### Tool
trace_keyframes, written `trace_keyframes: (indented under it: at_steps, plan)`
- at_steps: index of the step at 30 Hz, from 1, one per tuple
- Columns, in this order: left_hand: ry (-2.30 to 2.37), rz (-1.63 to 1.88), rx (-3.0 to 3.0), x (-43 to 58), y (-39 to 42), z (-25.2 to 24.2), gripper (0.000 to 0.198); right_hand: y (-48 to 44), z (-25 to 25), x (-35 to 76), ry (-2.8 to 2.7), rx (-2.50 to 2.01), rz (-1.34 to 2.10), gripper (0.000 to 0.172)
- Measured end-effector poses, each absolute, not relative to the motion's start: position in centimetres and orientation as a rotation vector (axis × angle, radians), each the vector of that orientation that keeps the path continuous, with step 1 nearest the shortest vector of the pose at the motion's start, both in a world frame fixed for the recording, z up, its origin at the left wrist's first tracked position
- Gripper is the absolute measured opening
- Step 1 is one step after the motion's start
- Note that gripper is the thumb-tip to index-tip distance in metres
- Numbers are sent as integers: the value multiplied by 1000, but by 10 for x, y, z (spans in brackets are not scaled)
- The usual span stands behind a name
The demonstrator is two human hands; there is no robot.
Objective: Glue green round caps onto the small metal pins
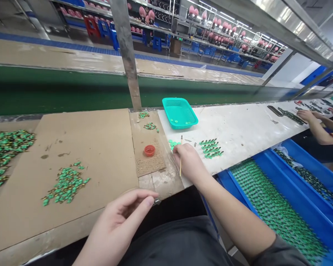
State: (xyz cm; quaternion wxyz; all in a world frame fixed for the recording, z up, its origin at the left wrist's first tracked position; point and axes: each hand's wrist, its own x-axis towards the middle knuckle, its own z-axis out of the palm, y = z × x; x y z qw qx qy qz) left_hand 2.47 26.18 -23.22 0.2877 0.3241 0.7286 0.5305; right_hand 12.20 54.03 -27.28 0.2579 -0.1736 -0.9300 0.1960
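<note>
My left hand [119, 218] is closed at the table's front edge, thumb and forefinger pinching a small dark piece [157, 201] whose kind I cannot make out. My right hand [190, 160] holds a thin paintbrush [180, 166] with a light wooden handle; its dark end points away from me. Flat green discs [172, 144] lie just beyond the right fingers, partly covered by them. To the right of that hand, green pieces with dark tips [211, 148] stand in rows. Left of it sits a small red cup [149, 150] on a cardboard strip.
A turquoise basket [180, 112] with a few discs stands at the back. Small green-and-gold parts form a pile [66, 184] on the cardboard and a larger heap [8, 151] far left. Blue bins [249, 199] flank my right side. A co-worker's hand [306, 115] is farther right. A metal post [127, 55] rises behind.
</note>
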Motion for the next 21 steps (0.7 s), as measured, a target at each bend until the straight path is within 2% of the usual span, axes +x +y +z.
trace_keyframes:
  at_steps: [5, 13, 17, 21]
  plan:
    - [1992, 1482, 847, 16, 249, -236, 50, 537, -280, 131, -2478, -474, 519, 17]
    - [2068, 1451, 707, -2, 227, -275, 49, 544, -271, 131, -2480, -508, 563, 11]
    - [2057, 1444, 729, -1, 224, -284, 43, 543, -264, 124, -2518, -517, 650, 19]
    - [2066, 1475, 740, 1, 224, -282, 42, 512, -252, 140, -2506, -495, 843, 12]
